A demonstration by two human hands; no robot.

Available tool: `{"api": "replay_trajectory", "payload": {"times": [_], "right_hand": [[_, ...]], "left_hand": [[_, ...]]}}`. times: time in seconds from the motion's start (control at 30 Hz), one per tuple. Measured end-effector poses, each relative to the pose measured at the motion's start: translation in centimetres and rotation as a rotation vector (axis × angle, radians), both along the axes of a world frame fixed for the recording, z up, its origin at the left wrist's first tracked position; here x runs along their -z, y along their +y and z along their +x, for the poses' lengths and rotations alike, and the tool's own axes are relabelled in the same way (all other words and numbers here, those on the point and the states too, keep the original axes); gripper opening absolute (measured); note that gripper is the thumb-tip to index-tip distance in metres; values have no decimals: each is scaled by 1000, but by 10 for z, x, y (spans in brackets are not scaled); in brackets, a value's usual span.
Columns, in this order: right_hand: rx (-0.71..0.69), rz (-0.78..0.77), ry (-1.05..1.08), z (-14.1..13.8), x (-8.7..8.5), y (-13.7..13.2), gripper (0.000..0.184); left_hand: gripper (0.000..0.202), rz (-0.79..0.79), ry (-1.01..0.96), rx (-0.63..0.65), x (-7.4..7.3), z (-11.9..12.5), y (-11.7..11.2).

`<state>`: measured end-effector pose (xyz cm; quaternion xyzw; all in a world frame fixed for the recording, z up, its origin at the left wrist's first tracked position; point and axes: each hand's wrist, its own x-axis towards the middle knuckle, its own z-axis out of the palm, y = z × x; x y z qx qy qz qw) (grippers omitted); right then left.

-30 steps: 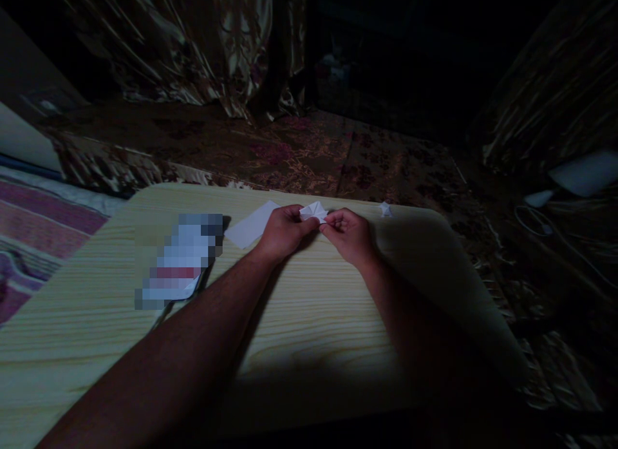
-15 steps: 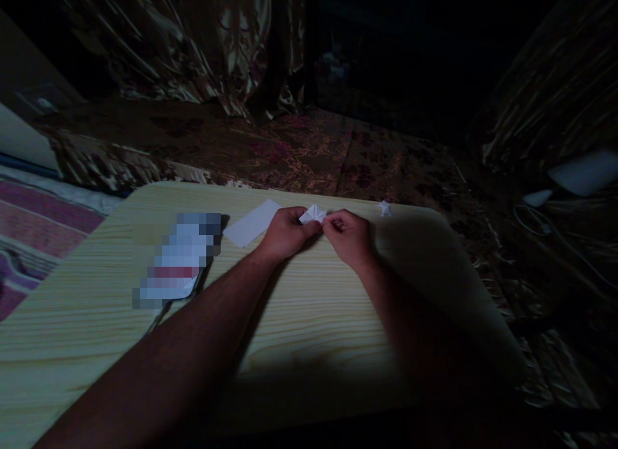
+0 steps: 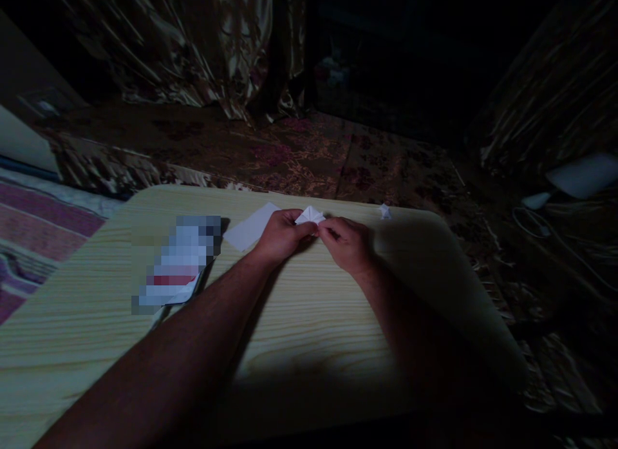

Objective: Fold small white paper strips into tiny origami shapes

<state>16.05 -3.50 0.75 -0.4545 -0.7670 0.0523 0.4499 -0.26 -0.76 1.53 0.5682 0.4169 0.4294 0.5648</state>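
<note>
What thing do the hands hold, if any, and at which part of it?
A folded white paper: the left hand grips its left side, and the right hand pinches its near right corner.

The room is dimly lit; most of the light is caught by the table (image 3: 299, 307), whose pale top is grained and rounded at the far corners; beyond it, a floral cloth (image 3: 299, 149) is spread; above that, a shiny curtain (image 3: 232, 43) is hung in folds, and a second curtain (image 3: 545, 82) is half lost in shadow at right; at left, a wall (image 3: 33, 56) is seen, with a striped cloth (image 3: 48, 220) laid below; at far right, a cable (image 3: 524, 221) is looped near a pale object (image 3: 584, 176), too dim to be identified.
</note>
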Motion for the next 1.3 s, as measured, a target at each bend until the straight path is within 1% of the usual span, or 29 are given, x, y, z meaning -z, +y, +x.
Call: {"api": "replay_trajectory", "payload": {"times": [0.1,0.3,0.43,0.57,0.63,0.73,0.83,0.9,0.97,1.07,1.3], "right_hand": [[-16,-36,-25,0,0,0,18],[-33,-33,-28,2,2,0,18],[-40,-74,-16,2,2,0,18],[-62,-111,45,0,1,-1,16],[-48,-137,131,-3,2,-2,11],[-28,-224,364,-7,4,-1,7],[-55,-391,570,-8,4,2,13],[-83,-503,647,-7,3,5,17],[-103,-588,683,-5,1,8,21],[-115,-664,692,-4,-3,10,23],[-104,-702,726,-9,-6,10,16]], "left_hand": [[15,-6,-13,-4,-1,0,0],[15,10,-21,20,0,-1,1],[20,8,-23,21,0,-1,1],[23,-14,-4,8,0,-1,2],[22,-26,-18,5,1,-1,3],[22,-39,-50,-16,2,-1,5],[25,-62,-61,-23,3,-1,7],[26,-69,-68,-20,3,0,7],[26,-64,-73,-18,3,0,6],[26,-53,-64,-16,4,1,7],[26,-43,-65,20,5,0,7]]}}
